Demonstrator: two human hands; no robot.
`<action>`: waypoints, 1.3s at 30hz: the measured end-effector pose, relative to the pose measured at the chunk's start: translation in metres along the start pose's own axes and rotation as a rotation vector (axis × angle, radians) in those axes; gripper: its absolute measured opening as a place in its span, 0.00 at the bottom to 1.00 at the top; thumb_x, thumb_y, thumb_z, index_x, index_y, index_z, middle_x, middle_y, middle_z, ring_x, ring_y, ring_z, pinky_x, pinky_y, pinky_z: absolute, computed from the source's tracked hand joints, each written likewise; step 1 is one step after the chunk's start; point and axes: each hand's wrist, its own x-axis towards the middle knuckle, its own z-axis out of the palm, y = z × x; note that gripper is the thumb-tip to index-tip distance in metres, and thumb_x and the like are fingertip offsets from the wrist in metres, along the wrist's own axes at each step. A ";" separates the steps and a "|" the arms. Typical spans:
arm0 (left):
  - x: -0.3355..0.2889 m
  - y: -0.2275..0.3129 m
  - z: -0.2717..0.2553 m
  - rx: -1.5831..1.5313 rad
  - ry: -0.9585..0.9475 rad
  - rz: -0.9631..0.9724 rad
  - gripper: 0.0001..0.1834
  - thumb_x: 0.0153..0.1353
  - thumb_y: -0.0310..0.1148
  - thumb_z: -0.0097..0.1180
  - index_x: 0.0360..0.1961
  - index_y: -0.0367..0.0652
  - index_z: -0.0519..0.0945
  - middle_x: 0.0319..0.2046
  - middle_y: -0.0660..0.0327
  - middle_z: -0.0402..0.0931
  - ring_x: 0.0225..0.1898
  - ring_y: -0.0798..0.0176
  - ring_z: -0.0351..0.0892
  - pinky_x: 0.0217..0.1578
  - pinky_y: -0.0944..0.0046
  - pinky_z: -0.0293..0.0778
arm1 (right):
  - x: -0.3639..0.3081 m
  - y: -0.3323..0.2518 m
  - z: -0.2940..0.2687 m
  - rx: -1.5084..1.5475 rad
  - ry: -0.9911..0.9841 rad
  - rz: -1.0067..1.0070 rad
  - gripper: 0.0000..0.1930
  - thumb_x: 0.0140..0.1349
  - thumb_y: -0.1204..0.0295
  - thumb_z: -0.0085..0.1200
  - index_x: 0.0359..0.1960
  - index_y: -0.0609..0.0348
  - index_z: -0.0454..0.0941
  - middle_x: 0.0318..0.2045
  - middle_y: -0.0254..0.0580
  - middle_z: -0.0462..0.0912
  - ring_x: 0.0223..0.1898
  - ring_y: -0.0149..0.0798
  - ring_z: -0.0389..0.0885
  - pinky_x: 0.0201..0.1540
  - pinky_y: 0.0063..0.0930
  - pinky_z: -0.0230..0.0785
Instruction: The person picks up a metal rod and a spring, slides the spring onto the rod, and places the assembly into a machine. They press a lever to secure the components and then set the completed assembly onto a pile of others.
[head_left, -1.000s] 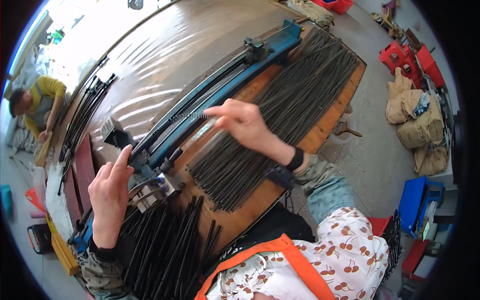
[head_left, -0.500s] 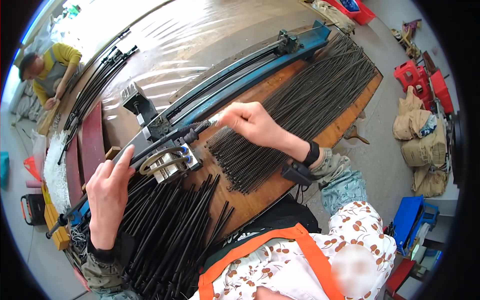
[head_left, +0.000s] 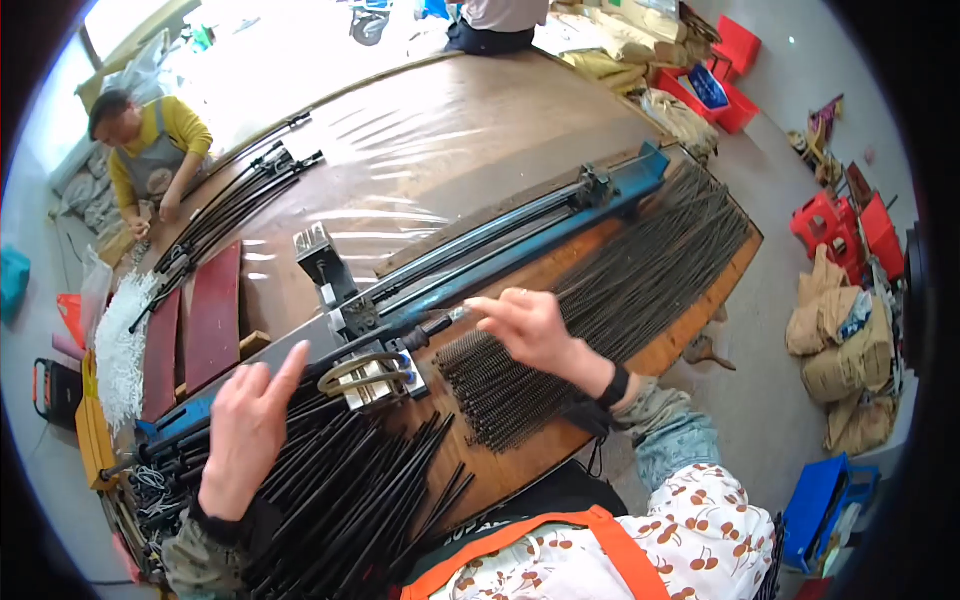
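My left hand [head_left: 247, 432] is curled round a long black rod [head_left: 345, 352], its index finger stretched out alongside. The rod lies across a bench clamp fixture [head_left: 372, 384] with metal blocks and looped hoses. My right hand [head_left: 535, 330] is just beyond the rod's thicker dark end [head_left: 432, 328], fingers bent and index finger pointing left. At that fingertip is a small pale piece [head_left: 459, 313], too small to name; the thumb is mostly hidden. Under my right hand lies a wide bundle of thin dark coiled springs [head_left: 600, 300].
A blue rail [head_left: 500, 256] runs back across the wooden bench [head_left: 470, 490]. Many black rods [head_left: 350, 480] lie near me. Maroon boards [head_left: 215, 318] and white pieces [head_left: 125, 340] are at left. A co-worker in yellow [head_left: 165, 140] sits far left; another person [head_left: 500, 22] is at the back.
The view has tilted upward, bringing a person at the back into sight. My right hand's fingers have loosened from a closer grip, with the index finger now stretched. My left hand stays on the rod.
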 end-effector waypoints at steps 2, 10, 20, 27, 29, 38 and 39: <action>0.007 0.016 -0.002 -0.116 -0.054 0.103 0.30 0.61 0.20 0.56 0.66 0.45 0.75 0.27 0.57 0.68 0.32 0.53 0.73 0.33 0.54 0.72 | 0.016 -0.026 0.023 0.026 0.044 -0.105 0.18 0.67 0.65 0.63 0.55 0.59 0.84 0.20 0.35 0.71 0.20 0.36 0.72 0.22 0.32 0.64; -0.035 -0.088 -0.047 0.079 0.346 -0.320 0.06 0.70 0.27 0.57 0.46 0.39 0.76 0.34 0.46 0.77 0.36 0.41 0.78 0.35 0.49 0.73 | 0.024 0.070 0.005 -0.198 -0.035 0.171 0.09 0.71 0.72 0.57 0.48 0.61 0.83 0.32 0.45 0.84 0.33 0.42 0.84 0.37 0.31 0.75; -0.077 -0.091 -0.068 -0.023 0.387 -0.346 0.12 0.70 0.28 0.59 0.52 0.38 0.80 0.30 0.51 0.76 0.29 0.52 0.76 0.32 0.57 0.72 | 0.140 0.000 0.141 0.525 -0.413 0.189 0.06 0.68 0.73 0.62 0.40 0.63 0.85 0.31 0.35 0.86 0.33 0.22 0.80 0.38 0.21 0.73; -0.127 -0.098 -0.048 -0.100 0.309 -0.528 0.13 0.69 0.29 0.61 0.53 0.37 0.81 0.27 0.52 0.74 0.26 0.54 0.73 0.29 0.58 0.70 | 0.144 -0.007 0.164 0.321 -0.516 0.019 0.11 0.66 0.64 0.64 0.41 0.58 0.84 0.25 0.44 0.85 0.26 0.39 0.83 0.33 0.32 0.74; -0.128 -0.100 -0.041 -0.110 0.320 -0.536 0.13 0.69 0.29 0.61 0.53 0.37 0.81 0.27 0.52 0.73 0.25 0.55 0.71 0.29 0.58 0.69 | 0.152 -0.014 0.167 0.339 -0.576 0.096 0.11 0.68 0.63 0.61 0.40 0.57 0.83 0.25 0.48 0.84 0.28 0.48 0.84 0.34 0.36 0.75; -0.126 -0.117 -0.026 -0.069 0.237 -0.551 0.14 0.67 0.31 0.63 0.52 0.42 0.82 0.30 0.50 0.76 0.31 0.45 0.77 0.32 0.53 0.72 | 0.130 0.032 0.123 -0.299 -0.453 -0.247 0.04 0.62 0.71 0.63 0.35 0.50 0.80 0.31 0.37 0.86 0.40 0.42 0.86 0.47 0.36 0.68; -0.123 -0.119 -0.019 -0.073 0.153 -0.590 0.14 0.66 0.33 0.62 0.51 0.45 0.82 0.30 0.52 0.77 0.32 0.44 0.79 0.33 0.53 0.74 | 0.115 0.056 0.097 -0.412 -0.413 -0.320 0.04 0.61 0.73 0.62 0.35 0.50 0.80 0.33 0.36 0.85 0.43 0.45 0.85 0.54 0.40 0.66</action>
